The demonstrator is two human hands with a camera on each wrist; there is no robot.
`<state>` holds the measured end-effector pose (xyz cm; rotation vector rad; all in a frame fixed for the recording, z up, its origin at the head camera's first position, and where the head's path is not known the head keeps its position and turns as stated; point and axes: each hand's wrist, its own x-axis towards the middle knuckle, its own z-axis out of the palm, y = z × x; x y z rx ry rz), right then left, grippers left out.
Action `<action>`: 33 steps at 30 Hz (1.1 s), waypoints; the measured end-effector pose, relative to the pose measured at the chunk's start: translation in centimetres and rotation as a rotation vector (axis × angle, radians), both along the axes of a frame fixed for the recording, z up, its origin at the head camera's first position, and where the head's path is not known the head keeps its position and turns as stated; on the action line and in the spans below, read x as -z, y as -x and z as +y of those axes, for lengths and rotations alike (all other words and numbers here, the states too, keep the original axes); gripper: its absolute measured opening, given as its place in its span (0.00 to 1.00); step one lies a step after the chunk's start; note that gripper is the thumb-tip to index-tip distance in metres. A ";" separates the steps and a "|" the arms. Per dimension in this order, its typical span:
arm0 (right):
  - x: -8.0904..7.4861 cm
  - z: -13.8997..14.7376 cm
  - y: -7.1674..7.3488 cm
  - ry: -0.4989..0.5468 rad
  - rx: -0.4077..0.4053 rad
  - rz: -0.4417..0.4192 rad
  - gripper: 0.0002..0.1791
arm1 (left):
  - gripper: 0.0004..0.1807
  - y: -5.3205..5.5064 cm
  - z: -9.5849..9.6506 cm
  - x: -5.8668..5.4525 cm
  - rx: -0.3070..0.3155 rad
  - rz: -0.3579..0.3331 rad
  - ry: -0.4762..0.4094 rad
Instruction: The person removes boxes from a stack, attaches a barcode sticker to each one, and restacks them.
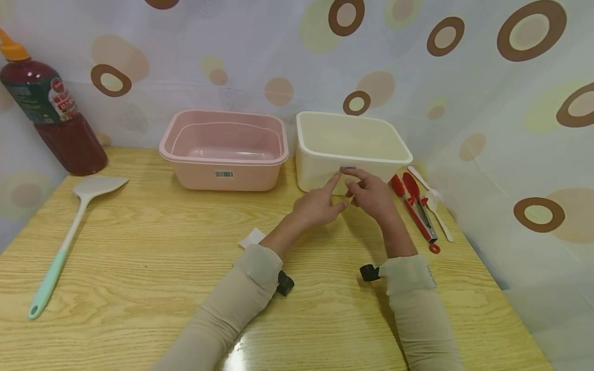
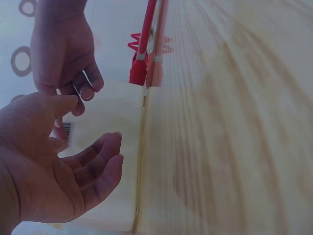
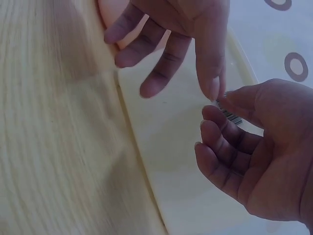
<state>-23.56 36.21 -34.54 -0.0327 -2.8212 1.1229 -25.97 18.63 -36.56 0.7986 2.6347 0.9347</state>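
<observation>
- Patterned wall covering (image 1: pixel 260 56): rises behind the cream tub.
- Wooden desk (image 1: pixel 162 257): lies under the cream tub.
- Cream tub (image 1: pixel 315 167): stands upright on the desk, its front wall facing the person.
- Pink tub (image 1: pixel 252 179): upright, just left of the cream tub.
- Red sauce bottle (image 1: pixel 71 144): well left of the cream tub.
- Turner (image 1: pixel 64 250): lies well left and nearer the person than the cream tub.
- Left hand (image 1: pixel 317 204): before the cream tub; its grip is loose, fingers apart, index fingertip at the label.
- Right hand (image 1: pixel 373 196): before the cream tub, its grip relaxed, index reaching the label, other fingers loosely bent.
- Red-handled tongs (image 1: pixel 417 218): right of the cream tub.
- Pale utensils (image 1: pixel 443 221): beyond the tongs, right of the cream tub.
- White paper piece (image 1: pixel 251 238): left and in front of the cream tub.
- Barcode label (image 1: pixel 348 168): on the cream tub's front wall, below its rim.
</observation>
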 end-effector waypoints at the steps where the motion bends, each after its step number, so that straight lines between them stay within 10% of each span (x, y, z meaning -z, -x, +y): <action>1: 0.0 0.1 0.0 0.007 0.002 0.004 0.21 | 0.45 0.0 0.0 0.0 -0.001 0.000 -0.001; 33: -0.3 2.1 -0.4 0.020 0.082 0.006 0.22 | 0.46 0.2 0.1 0.2 -0.020 -0.005 -0.072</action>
